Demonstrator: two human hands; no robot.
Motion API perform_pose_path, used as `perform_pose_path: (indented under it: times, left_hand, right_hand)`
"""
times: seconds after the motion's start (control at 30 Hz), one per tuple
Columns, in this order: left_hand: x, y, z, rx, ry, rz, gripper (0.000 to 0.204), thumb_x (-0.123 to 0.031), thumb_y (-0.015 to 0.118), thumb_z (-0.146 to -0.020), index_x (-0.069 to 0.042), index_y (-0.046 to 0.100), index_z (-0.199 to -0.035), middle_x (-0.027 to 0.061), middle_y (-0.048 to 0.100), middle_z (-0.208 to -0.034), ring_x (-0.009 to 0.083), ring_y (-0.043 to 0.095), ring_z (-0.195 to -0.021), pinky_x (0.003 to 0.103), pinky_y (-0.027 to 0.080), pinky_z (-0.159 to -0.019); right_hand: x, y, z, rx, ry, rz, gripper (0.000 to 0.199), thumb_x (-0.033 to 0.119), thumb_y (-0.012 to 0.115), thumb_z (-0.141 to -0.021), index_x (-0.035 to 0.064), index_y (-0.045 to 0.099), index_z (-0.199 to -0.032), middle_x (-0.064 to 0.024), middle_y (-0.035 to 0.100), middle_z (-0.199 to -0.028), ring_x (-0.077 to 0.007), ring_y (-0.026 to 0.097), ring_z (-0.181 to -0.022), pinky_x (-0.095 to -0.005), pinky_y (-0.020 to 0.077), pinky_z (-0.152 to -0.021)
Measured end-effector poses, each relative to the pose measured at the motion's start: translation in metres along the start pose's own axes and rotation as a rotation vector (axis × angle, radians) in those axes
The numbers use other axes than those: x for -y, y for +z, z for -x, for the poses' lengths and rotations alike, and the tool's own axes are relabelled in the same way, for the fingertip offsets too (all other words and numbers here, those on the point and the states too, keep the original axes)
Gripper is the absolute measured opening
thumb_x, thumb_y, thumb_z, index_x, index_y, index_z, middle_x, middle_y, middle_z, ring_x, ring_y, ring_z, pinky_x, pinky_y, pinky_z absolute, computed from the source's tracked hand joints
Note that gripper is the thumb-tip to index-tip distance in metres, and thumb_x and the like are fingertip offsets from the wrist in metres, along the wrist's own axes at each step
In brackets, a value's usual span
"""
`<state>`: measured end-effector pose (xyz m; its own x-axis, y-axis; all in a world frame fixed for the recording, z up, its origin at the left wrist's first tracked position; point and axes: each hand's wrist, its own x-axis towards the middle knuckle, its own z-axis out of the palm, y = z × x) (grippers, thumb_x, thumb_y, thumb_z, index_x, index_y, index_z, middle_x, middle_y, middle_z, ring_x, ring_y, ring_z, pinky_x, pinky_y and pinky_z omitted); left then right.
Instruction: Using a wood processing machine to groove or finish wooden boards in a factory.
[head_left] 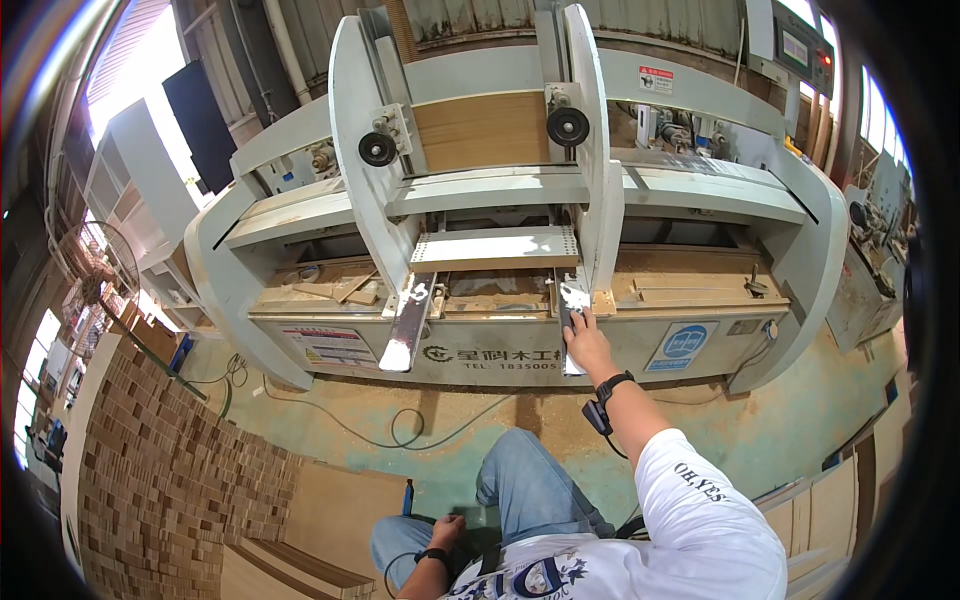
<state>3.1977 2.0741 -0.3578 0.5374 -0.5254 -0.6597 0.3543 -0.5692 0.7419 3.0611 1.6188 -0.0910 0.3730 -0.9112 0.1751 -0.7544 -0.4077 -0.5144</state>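
Note:
My right hand reaches forward and rests on the near end of the right metal guide rail of a large pale woodworking machine. A flat wooden panel lies between the two upright white guides, above the left rail. My left hand sits low by my left knee on a board, its fingers curled near a blue tool; whether it grips anything is unclear.
Tall stacks of small wooden blocks stand at the left. Cables trail over the sawdust-covered green floor. More panels lean at the right. Scrap wood pieces lie on the machine bed.

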Motion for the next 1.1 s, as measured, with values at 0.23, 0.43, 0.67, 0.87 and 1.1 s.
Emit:
perform_pose_path:
  times: [0.23, 0.43, 0.67, 0.87, 1.1]
  left_hand:
    - [-0.003, -0.001, 0.002, 0.016, -0.007, -0.013, 0.021, -0.023, 0.061, -0.088, -0.002, 0.062, -0.089, 0.0020, 0.059, -0.072, 0.0129, 0.053, -0.060, 0.027, 0.042, -0.054]
    - [-0.004, -0.001, 0.004, 0.012, -0.013, -0.040, 0.023, -0.024, 0.061, -0.089, -0.001, 0.062, -0.093, 0.0032, 0.062, -0.075, 0.0135, 0.055, -0.062, 0.027, 0.044, -0.056]
    - [-0.008, 0.000, 0.008, -0.007, -0.049, -0.050, 0.024, -0.023, 0.063, -0.083, 0.000, 0.066, -0.091, 0.0039, 0.063, -0.073, 0.0134, 0.057, -0.062, 0.027, 0.044, -0.055]
    - [-0.010, -0.001, 0.010, -0.016, -0.037, -0.075, 0.024, -0.021, 0.062, -0.082, 0.000, 0.066, -0.091, 0.0038, 0.062, -0.073, 0.0133, 0.057, -0.061, 0.026, 0.044, -0.055]
    - [0.000, -0.001, -0.001, -0.022, -0.014, 0.000, 0.026, -0.020, 0.063, -0.082, 0.001, 0.065, -0.096, 0.0059, 0.065, -0.079, 0.0151, 0.061, -0.068, 0.027, 0.048, -0.061]
  right_hand:
    - [0.000, 0.001, -0.001, 0.003, -0.002, 0.001, 0.049, 0.036, 0.049, -0.090, 0.0160, 0.045, -0.134, -0.0132, 0.031, -0.148, -0.0403, 0.057, -0.106, -0.0466, 0.0463, -0.092]
    - [-0.001, 0.002, -0.001, 0.005, -0.002, -0.001, 0.049, 0.037, 0.050, -0.090, 0.0164, 0.044, -0.135, -0.0131, 0.031, -0.148, -0.0404, 0.057, -0.106, -0.0465, 0.0461, -0.092]
    - [-0.001, 0.001, -0.001, 0.011, -0.008, 0.006, 0.049, 0.036, 0.049, -0.091, 0.0159, 0.044, -0.135, -0.0136, 0.031, -0.148, -0.0411, 0.057, -0.105, -0.0469, 0.0463, -0.091]
    - [-0.001, 0.002, -0.001, -0.001, -0.022, 0.020, 0.049, 0.036, 0.048, -0.091, 0.0152, 0.044, -0.135, -0.0141, 0.031, -0.148, -0.0413, 0.057, -0.105, -0.0471, 0.0465, -0.091]
    - [0.000, 0.000, -0.001, 0.016, -0.002, 0.020, 0.049, 0.036, 0.048, -0.091, 0.0155, 0.044, -0.135, -0.0141, 0.030, -0.148, -0.0414, 0.056, -0.106, -0.0472, 0.0461, -0.091]
